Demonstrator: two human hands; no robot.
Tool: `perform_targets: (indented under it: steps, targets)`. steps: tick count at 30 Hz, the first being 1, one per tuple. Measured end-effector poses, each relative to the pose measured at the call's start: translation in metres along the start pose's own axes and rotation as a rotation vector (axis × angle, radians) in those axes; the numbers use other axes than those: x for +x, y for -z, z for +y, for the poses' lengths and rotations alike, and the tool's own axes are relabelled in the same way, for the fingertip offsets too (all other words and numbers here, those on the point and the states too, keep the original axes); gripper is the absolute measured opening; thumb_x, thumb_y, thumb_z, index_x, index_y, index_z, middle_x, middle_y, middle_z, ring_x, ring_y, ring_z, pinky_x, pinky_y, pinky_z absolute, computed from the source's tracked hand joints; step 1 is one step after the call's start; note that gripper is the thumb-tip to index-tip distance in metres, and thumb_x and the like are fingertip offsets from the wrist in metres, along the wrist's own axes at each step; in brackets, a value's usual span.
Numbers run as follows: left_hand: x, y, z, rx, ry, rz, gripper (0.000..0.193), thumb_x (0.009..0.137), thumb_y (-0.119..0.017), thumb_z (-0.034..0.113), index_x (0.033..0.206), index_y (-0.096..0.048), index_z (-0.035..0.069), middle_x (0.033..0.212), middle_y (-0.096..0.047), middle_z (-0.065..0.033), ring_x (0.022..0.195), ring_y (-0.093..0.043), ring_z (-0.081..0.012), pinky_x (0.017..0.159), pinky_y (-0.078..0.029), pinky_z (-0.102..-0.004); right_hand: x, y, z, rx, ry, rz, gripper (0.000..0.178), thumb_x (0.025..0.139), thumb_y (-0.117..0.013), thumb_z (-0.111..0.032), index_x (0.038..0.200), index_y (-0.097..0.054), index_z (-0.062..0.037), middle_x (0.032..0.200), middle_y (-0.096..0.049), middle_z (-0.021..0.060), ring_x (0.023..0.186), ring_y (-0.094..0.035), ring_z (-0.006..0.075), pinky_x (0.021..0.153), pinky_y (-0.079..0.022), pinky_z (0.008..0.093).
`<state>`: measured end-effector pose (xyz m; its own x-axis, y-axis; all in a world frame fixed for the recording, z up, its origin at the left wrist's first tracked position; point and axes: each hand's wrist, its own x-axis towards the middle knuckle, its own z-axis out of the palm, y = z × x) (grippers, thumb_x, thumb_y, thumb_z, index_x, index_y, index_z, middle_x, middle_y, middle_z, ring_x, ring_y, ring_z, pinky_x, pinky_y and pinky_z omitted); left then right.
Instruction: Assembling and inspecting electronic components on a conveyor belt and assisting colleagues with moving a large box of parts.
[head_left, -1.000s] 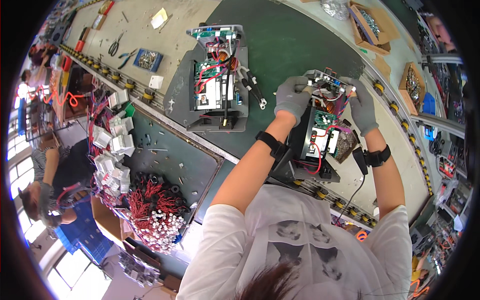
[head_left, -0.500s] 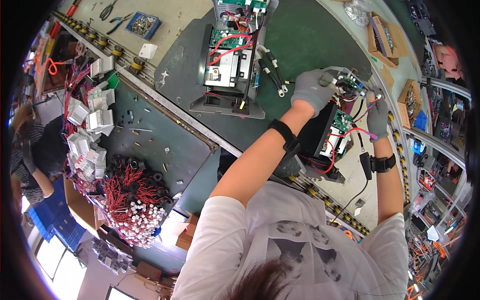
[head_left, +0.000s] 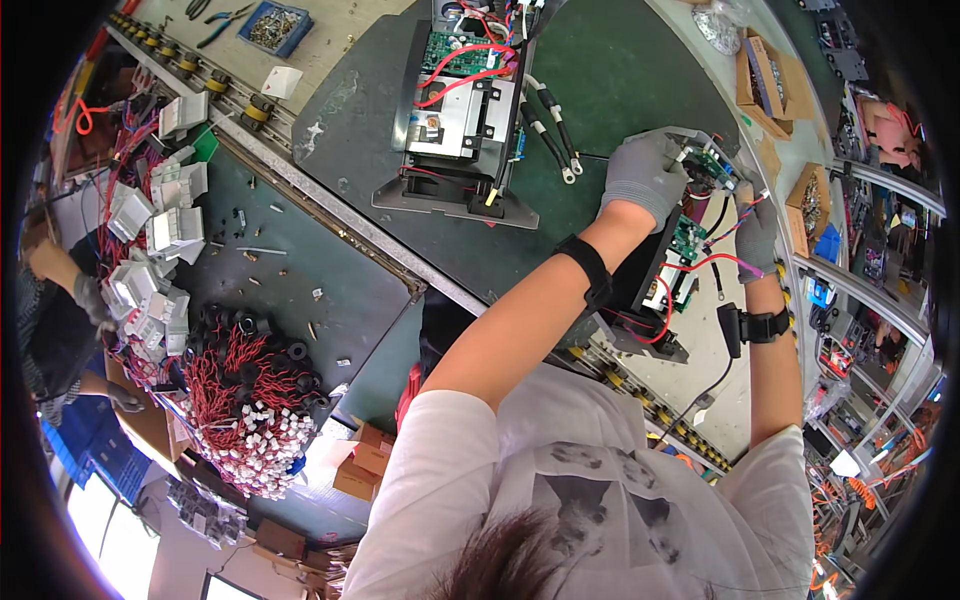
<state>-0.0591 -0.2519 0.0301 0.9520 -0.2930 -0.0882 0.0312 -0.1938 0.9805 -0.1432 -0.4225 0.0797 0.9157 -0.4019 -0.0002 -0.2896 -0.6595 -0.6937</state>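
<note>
My left hand [head_left: 647, 172], in a grey glove, is closed over the metal end panel [head_left: 668, 133] of an opened electronic unit. Beside it my right hand [head_left: 757, 232], also gloved, curls at the panel's right side next to thin coloured wires [head_left: 735, 222]; its fingertips are partly hidden. Between the hands sits a small green circuit board [head_left: 709, 163]. The unit's body below holds another green board [head_left: 688, 238], a red cable loop [head_left: 668, 300] and a black side wall, partly covered by my left forearm.
A similar opened unit [head_left: 455, 120] stands on the dark green board to the left, with black cables [head_left: 551, 130] ending in ring lugs. Roller rails [head_left: 640, 400] run along the bench. Small-parts boxes [head_left: 812, 208] stand at right. A co-worker's hand [head_left: 92, 302] is near white plastic housings [head_left: 175, 230] at far left.
The whole view has shifted a little, moving the left-hand unit and bench items leftward and up. My hands stay at the panel. The co-worker's hands have come nearer the white housings.
</note>
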Motion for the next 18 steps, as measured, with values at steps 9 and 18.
perform_targets:
  steps: [9, 18]
  targets:
    - [0.002, 0.003, -0.003, -0.322, 0.265, -0.152, 0.024, 0.075, -0.065, 0.005, 0.098, -0.065, -0.001, 0.088, -0.068, -0.0119, 0.078, -0.063, -0.0162, 0.07, -0.05, -0.027, 0.001, -0.003, 0.002, 0.091, 0.005, -0.018, 0.035, 0.095, -0.045, -0.027, 0.116, -0.057, -0.001, 0.11, -0.059, 0.0101, 0.103, -0.053, 0.0168, 0.092, -0.038, 0.0295]
    - [0.0, 0.012, 0.019, -0.174, 0.224, -0.084, 0.024, 0.069, -0.069, 0.013, 0.088, -0.067, -0.001, 0.078, -0.068, -0.0131, 0.072, -0.066, -0.0185, 0.069, -0.05, -0.0263, 0.0, -0.003, -0.004, 0.098, 0.048, -0.042, 0.032, 0.096, -0.044, -0.023, 0.116, -0.056, -0.0011, 0.107, -0.06, 0.0077, 0.098, -0.052, 0.0135, 0.089, -0.039, 0.027]
